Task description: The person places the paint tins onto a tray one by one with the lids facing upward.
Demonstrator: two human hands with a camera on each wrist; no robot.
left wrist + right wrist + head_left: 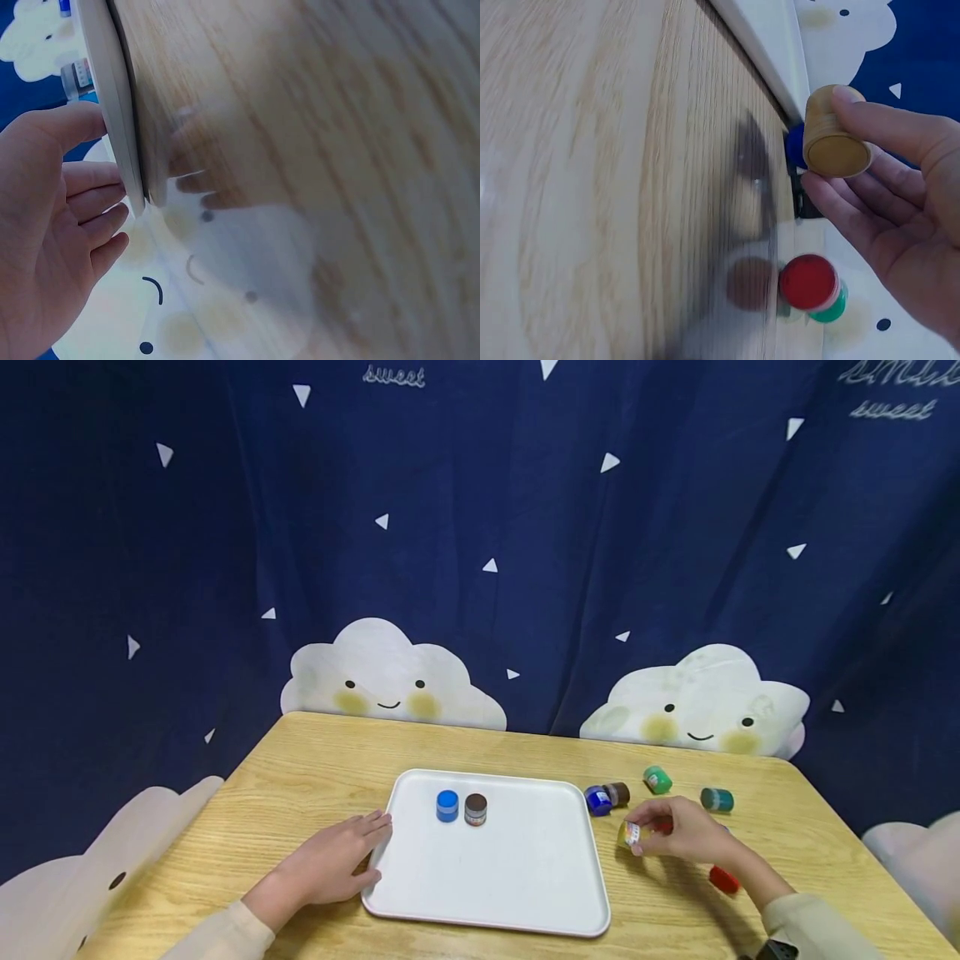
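Between thumb and fingers, my right hand (686,831) pinches a small yellow paint jar (630,835) to the right of the tray. The right wrist view shows the ochre round end of this jar (840,156) held off the wooden surface. My left hand (333,860) touches the left rim of the white tray (525,877), its fingers fairly straight. On the tray stand a blue paint jar (447,807) and a brown paint jar (476,810), side by side near the back left.
Right of the tray lie a dark blue jar (598,801), another brown jar (618,793), a green jar (657,780) and a teal jar (717,800). One red jar (724,880) lies by the right forearm; another is partly hidden behind the right hand. A curtain hangs behind the table.
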